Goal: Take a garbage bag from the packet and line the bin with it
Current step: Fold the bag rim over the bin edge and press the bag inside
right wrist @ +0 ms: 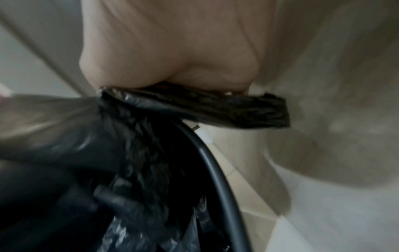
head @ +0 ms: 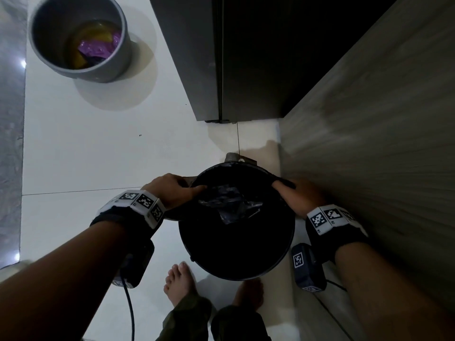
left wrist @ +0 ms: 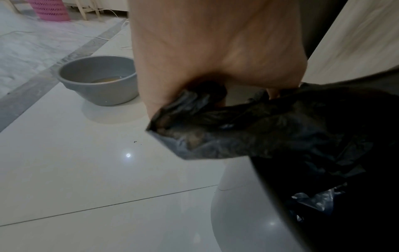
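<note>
A dark round bin [head: 236,264] stands on the floor by my feet, with a black garbage bag [head: 230,204] hanging crumpled inside it. My left hand [head: 172,190] grips the bag's edge [left wrist: 194,129] at the bin's left rim. My right hand [head: 298,195] grips the opposite edge of the bag [right wrist: 226,109] over the right rim [right wrist: 218,163]. The bag's mouth is stretched between both hands. The fingertips are hidden in the plastic. No packet shows.
A grey bucket [head: 78,38] holding yellow and purple waste stands on the white tile floor at the far left. A dark cabinet [head: 221,57] and a wood-grain wall [head: 381,131] close in behind and to the right. A pink basket [left wrist: 50,10] stands far off.
</note>
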